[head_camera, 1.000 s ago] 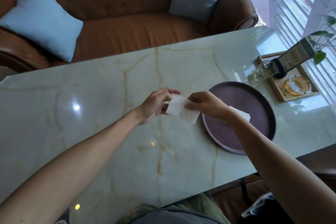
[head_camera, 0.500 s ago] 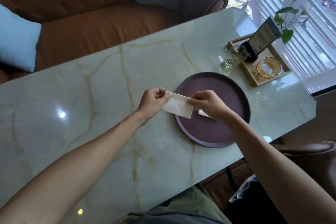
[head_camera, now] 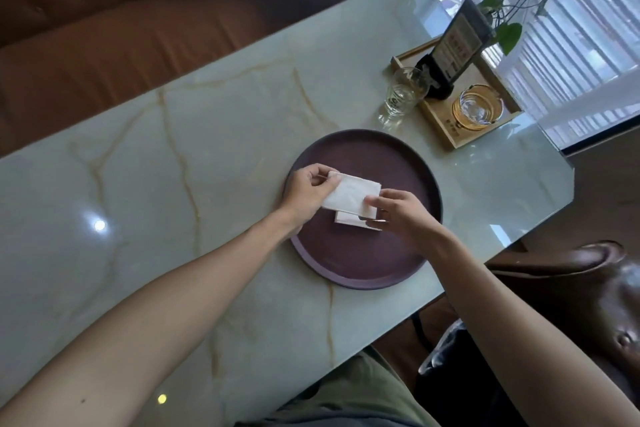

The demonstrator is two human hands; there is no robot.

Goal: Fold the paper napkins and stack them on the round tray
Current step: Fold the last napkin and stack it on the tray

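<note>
A folded white paper napkin (head_camera: pixel 349 197) is held over the round dark purple tray (head_camera: pixel 363 263). My left hand (head_camera: pixel 306 194) pinches its left end and my right hand (head_camera: pixel 398 213) pinches its right corner. Just beneath it, another folded white napkin (head_camera: pixel 346 218) lies flat on the tray, mostly covered by the held one and by my right hand.
The tray sits on a pale marble table (head_camera: pixel 173 184). Beyond it stand a clear drinking glass (head_camera: pixel 401 95) and a wooden tray (head_camera: pixel 460 135) with a gold-rimmed glass ashtray (head_camera: pixel 476 107) and a menu stand (head_camera: pixel 453 48). A brown leather sofa (head_camera: pixel 121 28) runs along the far side.
Both hands carried the folded napkin rightward from the tray's left edge to above the napkin lying on the tray. The camera view also shifted right and down.
</note>
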